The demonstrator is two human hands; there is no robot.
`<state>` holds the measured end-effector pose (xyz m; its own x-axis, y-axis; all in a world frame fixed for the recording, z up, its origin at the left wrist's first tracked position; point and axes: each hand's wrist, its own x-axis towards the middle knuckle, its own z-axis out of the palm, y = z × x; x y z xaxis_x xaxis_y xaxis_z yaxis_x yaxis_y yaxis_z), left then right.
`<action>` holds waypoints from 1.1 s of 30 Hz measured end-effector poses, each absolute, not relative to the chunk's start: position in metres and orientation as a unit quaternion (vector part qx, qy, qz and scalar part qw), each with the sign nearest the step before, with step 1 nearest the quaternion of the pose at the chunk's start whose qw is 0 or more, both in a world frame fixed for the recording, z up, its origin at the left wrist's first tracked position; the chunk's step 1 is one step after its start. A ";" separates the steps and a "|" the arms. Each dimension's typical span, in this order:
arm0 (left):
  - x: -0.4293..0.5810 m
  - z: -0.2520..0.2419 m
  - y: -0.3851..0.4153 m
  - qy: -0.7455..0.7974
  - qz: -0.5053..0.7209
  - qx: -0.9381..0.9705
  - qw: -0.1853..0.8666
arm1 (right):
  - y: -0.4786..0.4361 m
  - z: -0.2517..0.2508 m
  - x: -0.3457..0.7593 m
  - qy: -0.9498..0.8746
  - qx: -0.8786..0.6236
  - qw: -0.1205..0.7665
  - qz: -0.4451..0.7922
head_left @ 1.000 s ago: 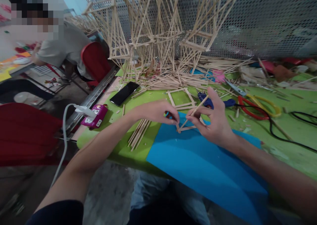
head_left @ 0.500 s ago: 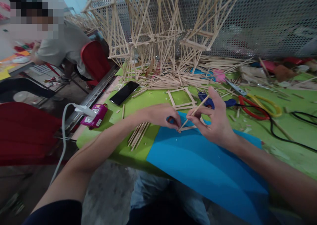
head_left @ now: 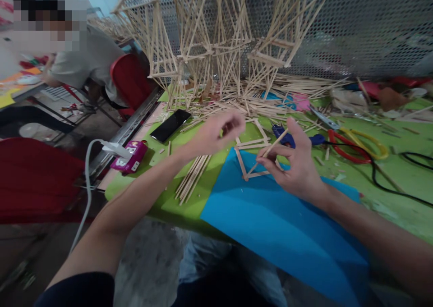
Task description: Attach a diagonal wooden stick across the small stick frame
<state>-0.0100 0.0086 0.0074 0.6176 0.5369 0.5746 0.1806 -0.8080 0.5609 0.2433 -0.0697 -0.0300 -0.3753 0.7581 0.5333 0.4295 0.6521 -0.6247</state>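
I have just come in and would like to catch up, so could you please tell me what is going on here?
At a green table, a person's right hand holds a thin stick that slants down toward a corner of a small wooden frame on a blue sheet. The left hand hovers near a second frame; it is blurred, so whether it holds anything is unclear. A bundle of sticks lies to the left, and tall stick structures stand behind.
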 end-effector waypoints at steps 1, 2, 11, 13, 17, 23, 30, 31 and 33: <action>-0.013 0.010 0.013 0.208 0.453 0.835 0.234 | -0.069 -0.030 0.244 -0.806 -0.368 0.420 0.196; -0.015 0.011 0.017 0.210 0.506 0.802 0.240 | -0.069 -0.031 0.244 -0.806 -0.367 0.420 0.199; -0.020 0.010 0.026 0.188 0.616 0.732 0.221 | -0.067 -0.033 0.246 -0.805 -0.357 0.431 0.197; -0.019 0.009 0.023 0.196 0.569 0.780 0.172 | -0.066 -0.034 0.246 -0.805 -0.360 0.431 0.190; -0.016 0.010 0.017 0.200 0.490 0.844 0.085 | -0.064 -0.037 0.248 -0.803 -0.360 0.431 0.199; -0.015 0.009 0.018 0.180 0.486 0.854 0.058 | -0.064 -0.037 0.248 -0.806 -0.355 0.430 0.201; -0.015 0.005 0.017 0.169 0.491 0.851 0.074 | -0.064 -0.036 0.247 -0.810 -0.355 0.429 0.184; -0.014 0.005 0.016 0.164 0.493 0.851 0.076 | -0.064 -0.036 0.246 -0.811 -0.352 0.430 0.184; -0.012 0.004 0.013 0.154 0.491 0.854 0.074 | -0.064 -0.036 0.245 -0.810 -0.351 0.437 0.174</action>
<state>-0.0122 0.0129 0.0037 0.4709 0.3351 0.8161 0.1906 -0.9418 0.2768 0.2453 -0.0642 -0.0360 -0.3720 0.7202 0.5855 0.4162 0.6933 -0.5883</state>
